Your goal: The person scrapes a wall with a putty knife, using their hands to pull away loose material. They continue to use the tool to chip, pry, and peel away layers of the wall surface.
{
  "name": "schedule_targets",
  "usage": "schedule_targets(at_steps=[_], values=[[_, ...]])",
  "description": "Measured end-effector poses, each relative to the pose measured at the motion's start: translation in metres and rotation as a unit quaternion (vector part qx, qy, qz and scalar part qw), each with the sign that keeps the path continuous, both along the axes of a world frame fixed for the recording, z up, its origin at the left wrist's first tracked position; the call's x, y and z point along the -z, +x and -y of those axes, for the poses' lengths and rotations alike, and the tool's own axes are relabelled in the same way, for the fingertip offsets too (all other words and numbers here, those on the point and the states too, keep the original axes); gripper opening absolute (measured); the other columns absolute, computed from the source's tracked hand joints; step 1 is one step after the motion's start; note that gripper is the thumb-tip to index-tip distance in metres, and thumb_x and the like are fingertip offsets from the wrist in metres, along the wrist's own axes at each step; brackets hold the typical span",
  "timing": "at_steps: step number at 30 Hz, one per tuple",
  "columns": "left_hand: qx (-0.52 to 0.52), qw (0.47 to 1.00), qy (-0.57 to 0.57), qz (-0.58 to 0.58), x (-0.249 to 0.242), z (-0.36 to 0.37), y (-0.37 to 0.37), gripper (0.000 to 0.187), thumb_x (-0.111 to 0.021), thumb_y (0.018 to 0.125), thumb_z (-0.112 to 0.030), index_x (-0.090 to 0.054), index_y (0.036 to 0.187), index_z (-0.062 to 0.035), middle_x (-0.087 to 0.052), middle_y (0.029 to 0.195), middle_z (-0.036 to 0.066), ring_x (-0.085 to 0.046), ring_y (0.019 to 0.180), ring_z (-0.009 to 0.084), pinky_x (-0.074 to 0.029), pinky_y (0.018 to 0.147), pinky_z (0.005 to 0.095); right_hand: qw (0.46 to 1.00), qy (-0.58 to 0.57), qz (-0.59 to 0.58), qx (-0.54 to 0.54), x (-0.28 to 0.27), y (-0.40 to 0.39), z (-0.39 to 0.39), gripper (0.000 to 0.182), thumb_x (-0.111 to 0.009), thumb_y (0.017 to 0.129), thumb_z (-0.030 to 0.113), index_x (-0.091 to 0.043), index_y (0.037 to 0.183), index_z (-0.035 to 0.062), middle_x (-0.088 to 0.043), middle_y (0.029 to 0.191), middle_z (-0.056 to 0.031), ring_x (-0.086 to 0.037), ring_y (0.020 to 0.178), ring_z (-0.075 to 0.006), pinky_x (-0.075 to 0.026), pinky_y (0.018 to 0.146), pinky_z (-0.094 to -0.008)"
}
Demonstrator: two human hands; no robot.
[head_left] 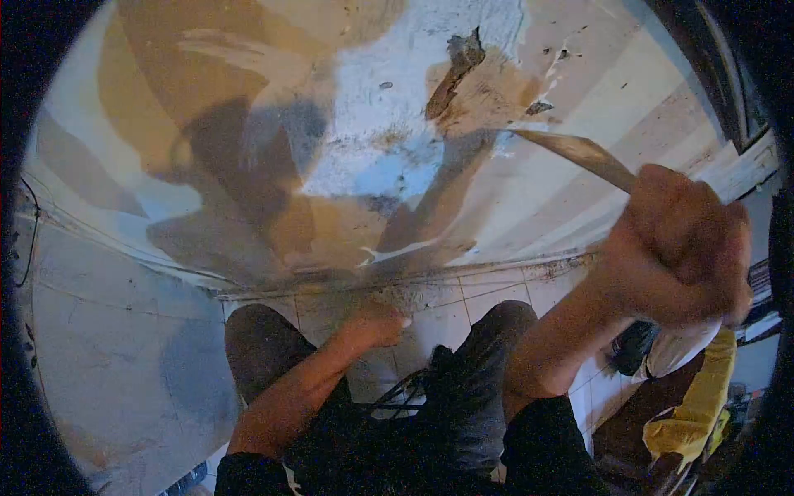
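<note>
My right hand (674,244) is raised at the right, its fingers wrapped round the hidden handle of a flat-bladed scraper (579,153). The blade points left, and its tip is at the wall (364,91), close to a patch of broken plaster (463,70); whether it touches cannot be made out. Paint is partly gone there, with pale blue, white and tan layers showing. My left hand (374,325) hangs between my knees with its fingers curled closed. Anything inside it is hidden.
Low at the front, the wall meets a tiled floor (488,285). A bluish-grey wall (124,347) stands at my left. To the right lie a yellow cloth (695,413) and dark and white items. A dark frame (728,74) edges the upper right.
</note>
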State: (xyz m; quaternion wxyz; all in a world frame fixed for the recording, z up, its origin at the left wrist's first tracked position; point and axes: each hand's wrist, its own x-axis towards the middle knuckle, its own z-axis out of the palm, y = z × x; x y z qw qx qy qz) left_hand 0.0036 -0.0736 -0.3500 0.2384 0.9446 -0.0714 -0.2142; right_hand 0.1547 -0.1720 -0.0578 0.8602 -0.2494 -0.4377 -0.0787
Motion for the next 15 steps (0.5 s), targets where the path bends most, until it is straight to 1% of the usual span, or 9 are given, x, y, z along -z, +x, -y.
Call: schedule_targets(at_steps=[3, 5, 6, 7, 8, 9, 11, 12, 15], values=[[-0.034, 0.999, -0.014, -0.013, -0.011, -0.001, -0.001, 0.024, -0.059, 0.077, -0.024, -0.063, 0.093, -0.0058, -0.065, 0.088, 0.019, -0.063, 0.084, 0.0373, -0.049, 0.075, 0.0485, 0.977, -0.126, 0.057, 0.16, -0.015, -0.004, 0.0, 0.035, -0.045, 0.085, 0.025, -0.03, 0.056, 0.0132, -0.024, 0.044, 0.0019, -0.019, 0.038, -0.0087, -0.019, 0.038, -0.0275], [-0.01, 0.992, 0.0, 0.129, 0.02, -0.005, -0.013, 0.024, -0.059, 0.077, -0.025, -0.064, 0.093, -0.0071, -0.065, 0.087, 0.019, -0.063, 0.083, 0.0384, -0.05, 0.074, 0.0481, 0.961, -0.157, 0.085, 0.213, -0.029, -0.006, 0.003, 0.036, -0.045, 0.085, 0.026, -0.029, 0.055, 0.0136, -0.023, 0.044, 0.0022, -0.018, 0.038, -0.0082, -0.018, 0.038, -0.0275], [-0.01, 0.992, -0.002, 0.128, 0.012, -0.004, -0.01, 0.024, -0.059, 0.077, -0.025, -0.064, 0.093, -0.0071, -0.065, 0.087, 0.019, -0.063, 0.083, 0.0384, -0.05, 0.074, 0.0481, 0.975, -0.11, 0.129, 0.144, -0.033, -0.006, 0.012, 0.034, -0.047, 0.085, 0.018, -0.031, 0.056, 0.012, -0.026, 0.045, 0.0023, -0.022, 0.038, -0.008, -0.02, 0.037, -0.027], [-0.004, 0.997, 0.006, 0.08, -0.003, -0.003, -0.005, 0.024, -0.059, 0.077, -0.024, -0.064, 0.093, -0.0071, -0.065, 0.086, 0.018, -0.063, 0.083, 0.0383, -0.05, 0.073, 0.0486, 0.98, -0.064, 0.172, 0.073, -0.034, -0.007, 0.018, 0.033, -0.049, 0.085, 0.01, -0.033, 0.056, 0.0103, -0.029, 0.046, 0.0025, -0.025, 0.037, -0.0079, -0.021, 0.035, -0.0265], [0.002, 0.999, 0.015, 0.03, -0.011, 0.0, -0.002, 0.023, -0.059, 0.077, -0.024, -0.064, 0.093, -0.0072, -0.065, 0.086, 0.018, -0.063, 0.083, 0.0381, -0.05, 0.073, 0.0491, 0.983, -0.064, 0.161, 0.055, -0.031, -0.004, 0.016, 0.033, -0.05, 0.085, 0.008, -0.034, 0.056, 0.0091, -0.031, 0.047, 0.0022, -0.027, 0.037, -0.0083, -0.022, 0.035, -0.0271], [0.004, 1.0, 0.012, 0.026, -0.006, 0.002, -0.005, 0.023, -0.059, 0.077, -0.024, -0.064, 0.093, -0.0072, -0.065, 0.086, 0.018, -0.063, 0.083, 0.0381, -0.05, 0.073, 0.0491, 0.986, -0.064, 0.148, 0.036, -0.028, -0.001, 0.012, 0.032, -0.051, 0.084, 0.005, -0.035, 0.056, 0.0078, -0.033, 0.047, 0.0019, -0.028, 0.036, -0.0088, -0.023, 0.035, -0.0277], [-0.017, 0.998, -0.017, 0.051, 0.008, -0.003, -0.005, 0.022, -0.057, 0.076, -0.021, -0.063, 0.092, -0.0067, -0.064, 0.085, 0.019, -0.063, 0.084, 0.0381, -0.05, 0.073, 0.0499, 0.983, -0.108, 0.118, 0.093, -0.026, -0.006, -0.001, 0.032, -0.051, 0.085, 0.008, -0.035, 0.057, 0.0071, -0.032, 0.047, 0.0016, -0.027, 0.036, -0.009, -0.022, 0.035, -0.0289], [-0.018, 0.998, -0.012, 0.053, 0.012, -0.005, 0.0, 0.022, -0.057, 0.076, -0.021, -0.063, 0.092, -0.0067, -0.064, 0.085, 0.019, -0.063, 0.084, 0.0381, -0.05, 0.073, 0.0499, 0.977, -0.11, 0.146, 0.108, -0.029, -0.01, -0.003, 0.032, -0.05, 0.086, 0.006, -0.034, 0.057, 0.0072, -0.032, 0.047, 0.002, -0.026, 0.037, -0.0082, -0.02, 0.035, -0.0284], [0.011, 0.999, 0.019, 0.032, 0.025, -0.001, -0.003, 0.022, -0.056, 0.077, -0.02, -0.062, 0.093, -0.0064, -0.064, 0.087, 0.02, -0.063, 0.085, 0.0384, -0.05, 0.073, 0.0503, 0.979, -0.118, 0.127, 0.111, -0.022, -0.011, -0.003, 0.031, -0.051, 0.083, 0.004, -0.034, 0.057, 0.0073, -0.032, 0.049, 0.0015, -0.027, 0.038, -0.0091, -0.021, 0.037, -0.0283]])
